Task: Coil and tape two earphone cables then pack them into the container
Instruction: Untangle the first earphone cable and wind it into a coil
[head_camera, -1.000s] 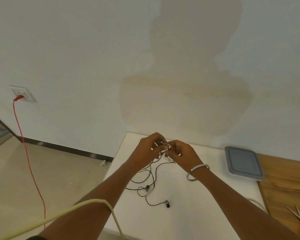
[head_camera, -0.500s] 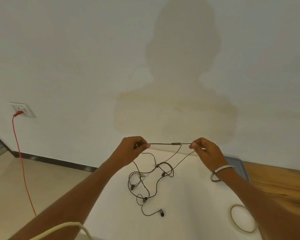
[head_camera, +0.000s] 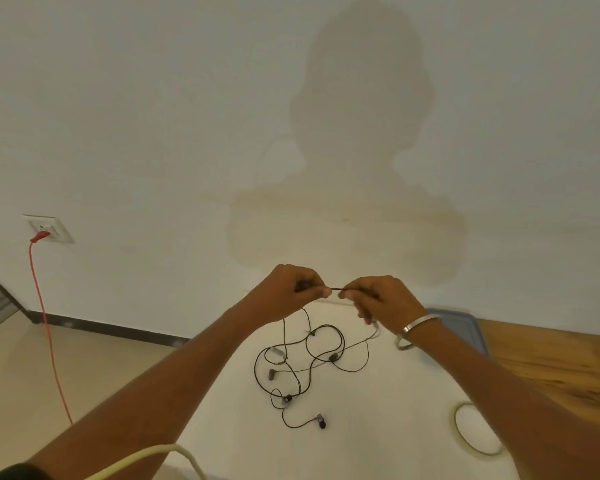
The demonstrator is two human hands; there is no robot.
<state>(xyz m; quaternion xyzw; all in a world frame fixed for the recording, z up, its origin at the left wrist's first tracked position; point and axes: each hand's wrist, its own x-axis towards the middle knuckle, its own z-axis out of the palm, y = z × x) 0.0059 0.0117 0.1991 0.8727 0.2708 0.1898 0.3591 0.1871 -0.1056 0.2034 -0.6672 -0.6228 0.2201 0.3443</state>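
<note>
Now the person is bringing the left hand [head_camera: 289,294] and right hand [head_camera: 378,299] back together above the white table [head_camera: 378,445], each pinching the earphone cable [head_camera: 335,289] whose tangled remainder is lying below them, probably folding a first coil loop.

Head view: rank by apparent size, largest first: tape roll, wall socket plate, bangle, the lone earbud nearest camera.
1. Tape roll, partly hidden by the right forearm.
2-3. Wall socket plate and bangle: look similar, and their distances from the camera differ, so unranked.
4. Earbud, clearly smallest.
</note>
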